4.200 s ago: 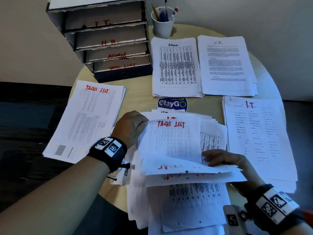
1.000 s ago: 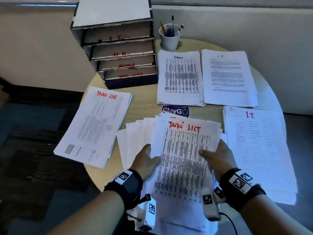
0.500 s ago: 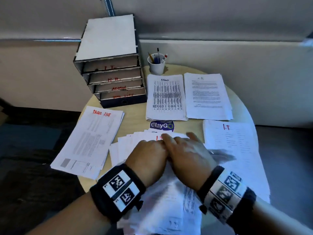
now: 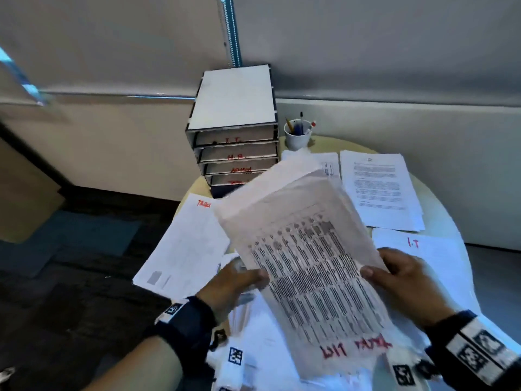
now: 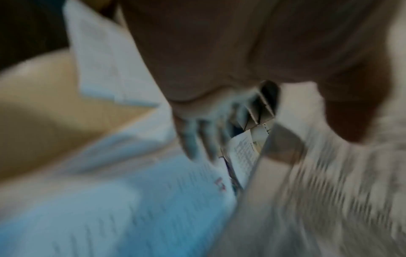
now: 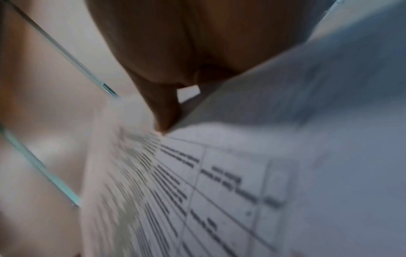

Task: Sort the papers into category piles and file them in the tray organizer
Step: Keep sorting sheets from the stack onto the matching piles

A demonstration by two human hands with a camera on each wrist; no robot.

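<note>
I hold a thick stack of printed table sheets [image 4: 310, 263] tilted up off the round table [image 4: 439, 218]. Its red "Task List" heading is upside down at the near end. My left hand [image 4: 242, 280] grips the stack's left edge and my right hand [image 4: 394, 275] grips its right edge, thumb on top [image 6: 167, 114]. The four-tier tray organizer [image 4: 236, 136], labelled I.T., H.R., Admin and Task List, stands at the table's back left. Sorted piles lie around: Task List [image 4: 186, 249], Admin [image 4: 328, 165] mostly hidden, H.R. [image 4: 380, 190], I.T. [image 4: 428, 249]. Both wrist views are blurred.
A white cup of pens [image 4: 297, 134] stands right of the organizer. More loose sheets [image 4: 262, 348] lie under my hands at the near edge. A wall runs close behind the table, and dark floor [image 4: 70, 277] lies to the left.
Half a second ago both hands pressed flat on the fanned papers on the table. Now they grip the gathered stack by its sides and have raised it, tilted, above the table.
</note>
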